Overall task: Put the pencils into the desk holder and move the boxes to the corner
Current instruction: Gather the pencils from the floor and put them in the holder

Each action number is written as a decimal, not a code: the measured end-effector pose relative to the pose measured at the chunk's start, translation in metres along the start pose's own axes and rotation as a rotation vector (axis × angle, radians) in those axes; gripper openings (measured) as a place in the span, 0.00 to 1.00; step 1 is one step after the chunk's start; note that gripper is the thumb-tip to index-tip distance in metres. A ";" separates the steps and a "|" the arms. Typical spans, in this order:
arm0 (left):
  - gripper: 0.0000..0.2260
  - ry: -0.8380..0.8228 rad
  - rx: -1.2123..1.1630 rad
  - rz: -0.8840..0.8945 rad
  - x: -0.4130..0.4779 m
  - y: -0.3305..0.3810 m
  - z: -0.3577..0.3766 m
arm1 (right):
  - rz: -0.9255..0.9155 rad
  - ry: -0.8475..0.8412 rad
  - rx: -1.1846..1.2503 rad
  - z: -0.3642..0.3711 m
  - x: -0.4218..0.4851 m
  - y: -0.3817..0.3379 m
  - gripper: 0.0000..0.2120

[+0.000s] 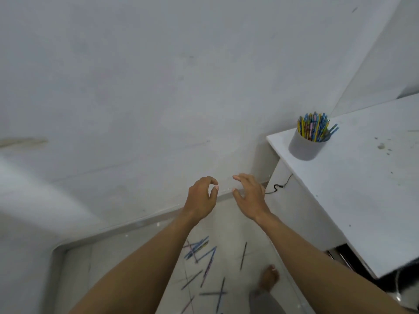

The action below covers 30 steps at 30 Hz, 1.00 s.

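Our left hand [200, 198] and right hand [248, 196] hover empty, fingers loosely curled. Pencils [209, 264] lie scattered on the floor [226, 223], pointing every way; others stand upright in the desk holder [305, 147].

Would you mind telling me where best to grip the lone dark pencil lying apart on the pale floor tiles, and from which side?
Probably pinch the lone dark pencil near mid-length, coming from above: it lies flat on the pale floor tiles with bare tile on both long sides. The right hand hangs open nearest it; the left hand is empty too.
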<state>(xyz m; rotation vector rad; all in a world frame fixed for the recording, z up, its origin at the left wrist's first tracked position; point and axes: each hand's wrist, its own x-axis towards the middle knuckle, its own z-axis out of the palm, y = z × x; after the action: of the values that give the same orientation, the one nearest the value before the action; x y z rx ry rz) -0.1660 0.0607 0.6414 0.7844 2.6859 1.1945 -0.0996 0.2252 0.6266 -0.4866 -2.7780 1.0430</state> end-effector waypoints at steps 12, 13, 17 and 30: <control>0.06 -0.104 -0.050 -0.265 -0.110 -0.046 0.022 | 0.195 -0.279 -0.009 0.069 -0.091 -0.001 0.17; 0.06 -0.110 -0.047 -0.289 -0.116 -0.049 0.026 | 0.225 -0.306 -0.006 0.074 -0.093 0.002 0.17; 0.06 -0.128 -0.052 -0.359 -0.130 -0.067 0.053 | 0.319 -0.367 0.019 0.105 -0.103 0.019 0.17; 0.08 -0.304 -0.052 -0.441 -0.161 -0.205 0.181 | 0.631 -0.322 0.111 0.259 -0.132 0.147 0.16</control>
<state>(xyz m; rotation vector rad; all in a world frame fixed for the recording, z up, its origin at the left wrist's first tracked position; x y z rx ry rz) -0.0599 -0.0130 0.3512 0.3062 2.3920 0.9457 0.0001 0.1238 0.3335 -1.3451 -2.8680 1.4976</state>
